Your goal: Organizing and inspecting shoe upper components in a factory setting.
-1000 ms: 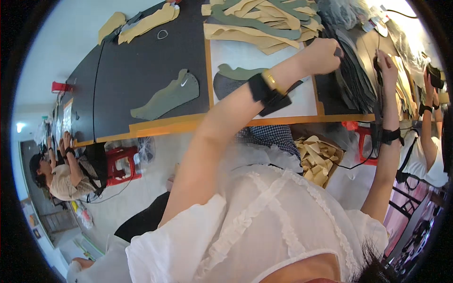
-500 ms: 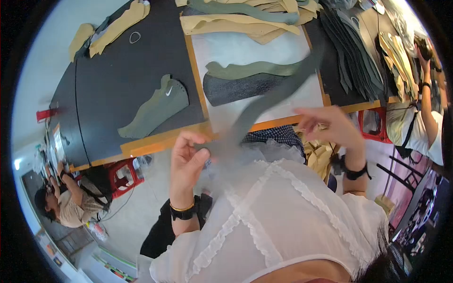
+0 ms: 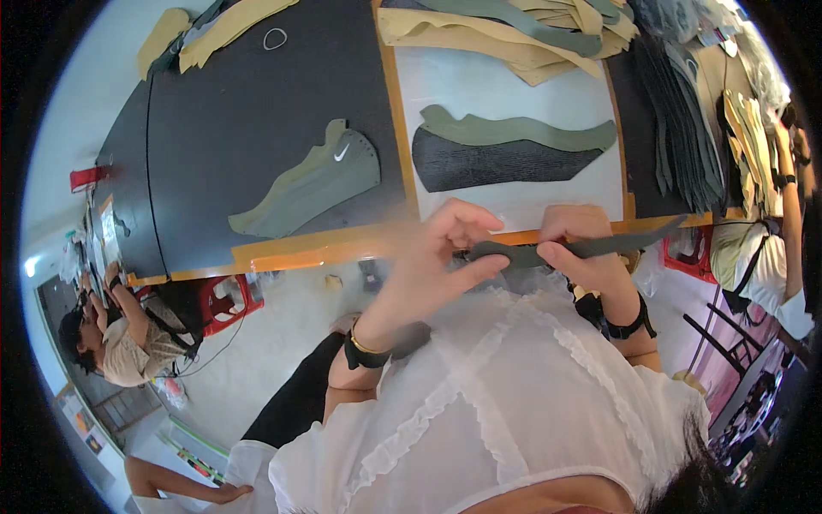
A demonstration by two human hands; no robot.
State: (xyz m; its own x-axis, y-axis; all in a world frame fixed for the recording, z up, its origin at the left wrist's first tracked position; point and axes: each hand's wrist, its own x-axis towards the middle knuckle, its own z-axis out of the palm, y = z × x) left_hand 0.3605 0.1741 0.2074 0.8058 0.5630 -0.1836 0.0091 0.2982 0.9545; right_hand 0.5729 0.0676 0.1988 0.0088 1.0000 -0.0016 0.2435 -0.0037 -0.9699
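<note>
A narrow dark grey-green strip of cut material (image 3: 612,243) is stretched sideways in front of my chest, just short of the table edge. My right hand (image 3: 586,248) pinches it between thumb and fingers, its tapered end sticking out to the right. Around the strip's left end, my left hand (image 3: 437,261) has thumb and fingers apart, partly blurred; the thumb tip is close to or touching the strip. Beyond my hands, a green cut piece (image 3: 522,133) lies along the upper edge of a black textured piece (image 3: 505,163) on a white sheet (image 3: 514,81).
A green shoe-upper piece (image 3: 312,184) with a white mark lies to the left on the dark table (image 3: 231,120). Tan pieces (image 3: 488,38) are piled at the back. Dark strips (image 3: 685,128) are stacked at the right. Other people work at both sides; a red stool (image 3: 229,300) stands left.
The strip has gone from my left hand's pinch, swinging over the white sheet, to my right hand near my chest. My left fingers have opened. Another person's arm appears at the lower left.
</note>
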